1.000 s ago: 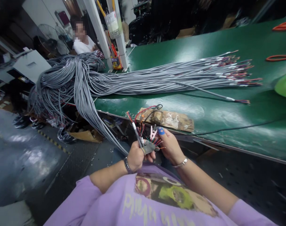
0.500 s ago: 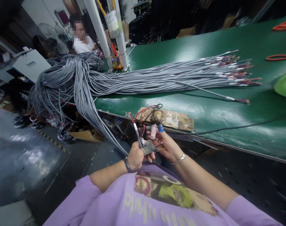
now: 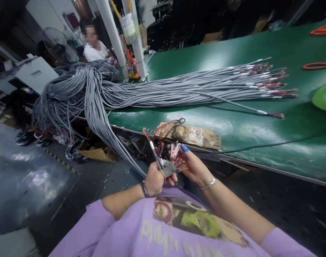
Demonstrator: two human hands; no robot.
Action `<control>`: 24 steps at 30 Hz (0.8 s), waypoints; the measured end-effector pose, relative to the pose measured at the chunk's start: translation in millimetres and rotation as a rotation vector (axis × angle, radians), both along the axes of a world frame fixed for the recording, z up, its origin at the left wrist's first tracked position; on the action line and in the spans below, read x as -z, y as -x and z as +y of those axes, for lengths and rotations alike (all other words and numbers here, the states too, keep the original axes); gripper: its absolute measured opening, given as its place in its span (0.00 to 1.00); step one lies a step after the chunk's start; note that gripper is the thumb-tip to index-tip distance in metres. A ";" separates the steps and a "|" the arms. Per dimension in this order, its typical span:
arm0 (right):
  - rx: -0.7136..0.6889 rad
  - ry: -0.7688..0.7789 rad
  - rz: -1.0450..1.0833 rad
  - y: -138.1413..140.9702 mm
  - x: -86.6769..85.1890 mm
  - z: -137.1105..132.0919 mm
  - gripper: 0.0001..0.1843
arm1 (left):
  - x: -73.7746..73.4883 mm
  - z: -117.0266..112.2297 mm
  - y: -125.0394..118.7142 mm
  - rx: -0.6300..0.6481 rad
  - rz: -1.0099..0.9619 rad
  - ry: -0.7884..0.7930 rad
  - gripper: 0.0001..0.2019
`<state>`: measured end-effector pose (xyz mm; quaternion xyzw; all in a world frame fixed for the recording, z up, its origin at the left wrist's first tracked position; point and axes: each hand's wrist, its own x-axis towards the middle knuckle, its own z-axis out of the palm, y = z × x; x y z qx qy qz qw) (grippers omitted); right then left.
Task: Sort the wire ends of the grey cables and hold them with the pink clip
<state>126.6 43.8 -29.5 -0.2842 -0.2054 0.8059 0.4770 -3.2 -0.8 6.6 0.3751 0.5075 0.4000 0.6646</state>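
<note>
My left hand (image 3: 156, 179) is closed around the stripped ends of several grey cables (image 3: 154, 154). A grey cover sits on its thumb. Thin coloured wires (image 3: 179, 165) fan out from the cable ends towards my right hand (image 3: 193, 167), whose fingers are bent in on them. Blue tape (image 3: 184, 147) wraps the right thumb tip. A pale pink piece (image 3: 175, 150) with dark marks shows at the right fingers; I cannot tell whether it is a clip or a finger wrap. One cable end with a white sleeve points up beside the left hand.
A thick bundle of grey cables (image 3: 163, 93) lies along the green table (image 3: 232, 132) and hangs over its left edge. A worn board (image 3: 200, 137) rests at the front edge. A white post (image 3: 138, 53) stands behind, and a person (image 3: 94, 51) sits beyond.
The right hand has shifted slightly, and its pale pink piece has turned into clearer view. The sleeved cable end has tipped a little to the left.
</note>
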 end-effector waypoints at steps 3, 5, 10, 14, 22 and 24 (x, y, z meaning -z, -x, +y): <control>0.003 0.015 -0.002 2.6 4.6 3.5 0.15 | 0.1 1.8 -3.0 -0.012 0.005 -0.006 0.27; -0.011 0.044 0.007 4.1 8.3 6.1 0.16 | 1.8 2.5 -4.3 -0.035 -0.002 -0.001 0.26; -0.024 0.083 0.020 5.3 11.1 8.0 0.16 | 8.7 2.4 -5.1 -0.038 0.002 0.023 0.26; -0.015 0.085 0.014 5.1 9.0 6.9 0.14 | 8.4 1.7 -5.7 -0.027 0.020 0.042 0.26; 0.000 0.089 0.083 5.2 12.2 2.2 0.17 | 4.0 -0.4 -4.7 -0.010 0.023 0.057 0.27; -0.020 0.056 0.085 4.2 14.1 0.6 0.18 | 3.7 -1.8 -3.0 -0.004 0.031 0.049 0.27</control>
